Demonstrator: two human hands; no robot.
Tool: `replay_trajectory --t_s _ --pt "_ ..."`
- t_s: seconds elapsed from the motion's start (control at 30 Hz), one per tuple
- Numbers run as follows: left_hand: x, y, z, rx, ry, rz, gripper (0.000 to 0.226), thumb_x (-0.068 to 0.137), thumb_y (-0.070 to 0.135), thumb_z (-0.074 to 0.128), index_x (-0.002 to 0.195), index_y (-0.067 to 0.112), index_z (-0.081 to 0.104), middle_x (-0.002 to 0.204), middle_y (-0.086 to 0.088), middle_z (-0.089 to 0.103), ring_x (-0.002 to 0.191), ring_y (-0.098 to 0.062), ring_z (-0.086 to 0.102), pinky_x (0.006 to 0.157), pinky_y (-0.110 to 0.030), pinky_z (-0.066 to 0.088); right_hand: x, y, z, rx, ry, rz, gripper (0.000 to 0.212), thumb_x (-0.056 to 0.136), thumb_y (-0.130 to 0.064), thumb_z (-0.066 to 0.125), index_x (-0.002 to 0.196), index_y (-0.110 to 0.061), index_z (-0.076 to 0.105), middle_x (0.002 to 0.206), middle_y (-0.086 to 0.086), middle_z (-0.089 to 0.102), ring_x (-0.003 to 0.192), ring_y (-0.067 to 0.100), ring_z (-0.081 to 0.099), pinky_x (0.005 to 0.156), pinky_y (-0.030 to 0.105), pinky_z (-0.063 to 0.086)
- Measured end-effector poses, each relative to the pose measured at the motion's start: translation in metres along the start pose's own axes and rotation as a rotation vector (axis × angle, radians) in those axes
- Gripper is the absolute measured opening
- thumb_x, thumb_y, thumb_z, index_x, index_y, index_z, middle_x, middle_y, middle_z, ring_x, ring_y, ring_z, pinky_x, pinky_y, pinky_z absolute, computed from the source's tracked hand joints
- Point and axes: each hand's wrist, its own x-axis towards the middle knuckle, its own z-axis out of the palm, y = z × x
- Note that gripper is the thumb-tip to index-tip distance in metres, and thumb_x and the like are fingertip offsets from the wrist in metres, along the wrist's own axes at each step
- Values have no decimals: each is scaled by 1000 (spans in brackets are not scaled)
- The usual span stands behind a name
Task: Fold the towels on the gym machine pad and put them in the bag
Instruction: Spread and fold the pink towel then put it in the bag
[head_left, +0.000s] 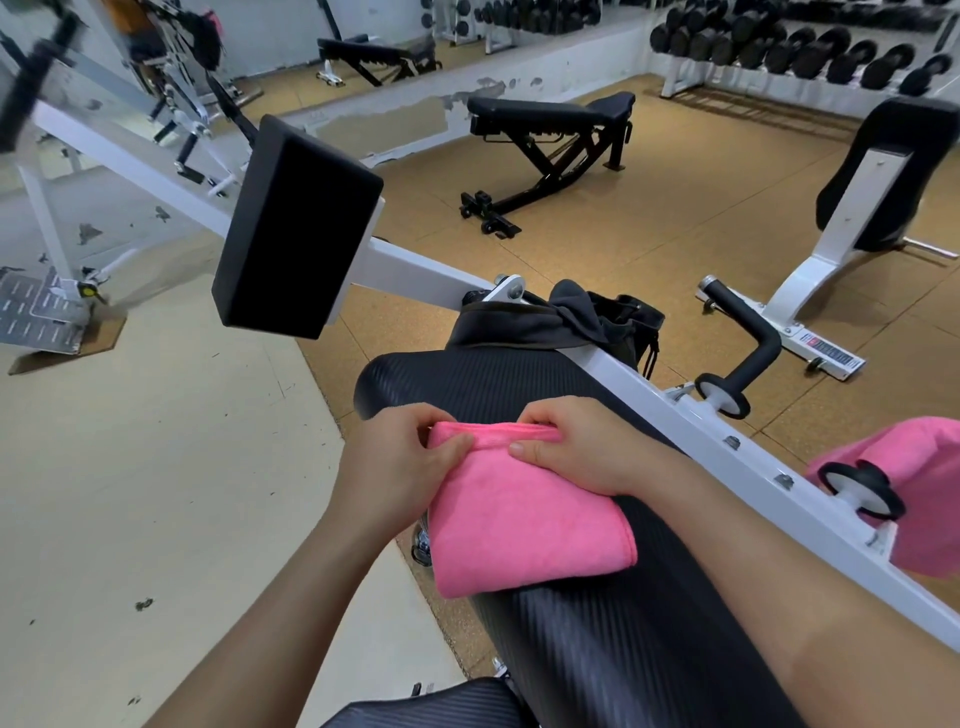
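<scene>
No legible text anywhere. The only label is a sticker (830, 352) on the white base frame (789, 296) of the machine at right; it has a red block and rows of black print, all too small to read. The end caps of the dumbbells (800, 49) on the far rack show no number I can make out, and the grey plate (41, 317) on the floor at left carries rows of pale marks too blurred to tell whether they're lettering.
</scene>
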Motion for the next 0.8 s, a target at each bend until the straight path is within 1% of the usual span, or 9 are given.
replay_trajectory --t_s 0.1,0.23,0.33,0.47,0.57,0.63,0.7,0.73,0.8 --pt "6 4 1 128 -8 55 22 89 44 63 99 27 72 88 13 70 73 -1 55 61 -18 41 2 6 0 -53 -37 36 16 91 -40 62 91 -24 62 92 -7 59 90 12 53 75 29 41" --pt "11 6 3 328 -63 84 34 92 50 55 100 20 70 93 4 69 84 -15 60 75 -36 51 2 9 -7 -27 -75 75 19 89 -42 64 90 -23 64 91 -9 63 88 11 58 76 31 47" --pt "13 3 2 352 -73 63 35 92 53 53 107 24 65 106 0 58 93 -18 56 80 -35 49 5 10 -9 8 -85 85 18 87 -44 66 87 -27 63 90 -11 63 87 9 58 76 30 47" --pt "15 6 1 268 -115 66 20 91 45 59 94 26 58 91 9 57 82 -11 56 68 -30 44 5 12 -11 47 -83 81 21 85 -44 69 85 -28 55 86 -10 57 80 9 53 77 36 47" --pt "16 2 -3 89 -118 47 10 88 36 66 90 27 61 82 13 62 77 -5 57 66 -29 46 5 10 -19 132 -141 97 28 83 -45 71 100 -29 55 85 -14 52 75 3 50 70 27 44" --pt "19 -3 -4 -4 -140 56 6 89 31 67 95 30 67 88 16 65 83 -5 61 75 -30 51 7 8 -23 163 -264 112 54 78 -51 74 125 -37 51 102 -17 55 93 1 55 81 21 44" --pt "20 -8 -6 -97 -190 76 16 91 27 65 106 28 70 97 18 67 92 -1 62 85 -29 52 10 4 -26 133 -351 86 71 73 -48 79 136 -36 48 121 -20 56 111 1 54 95 21 43" --pt "21 -8 -9 -173 -235 66 21 92 26 64 112 25 69 101 17 67 95 -1 63 88 -27 52 11 3 -27 142 -376 73 64 72 -44 81 130 -34 55 119 -19 61 109 1 57 93 22 46" --pt "23 -7 -19 -332 -400 18 28 91 30 65 118 23 67 106 13 69 96 -1 65 86 -23 54 13 -2 -34 176 -401 52 35 74 -37 83 105 -31 68 97 -15 70 89 0 64 77 19 49"
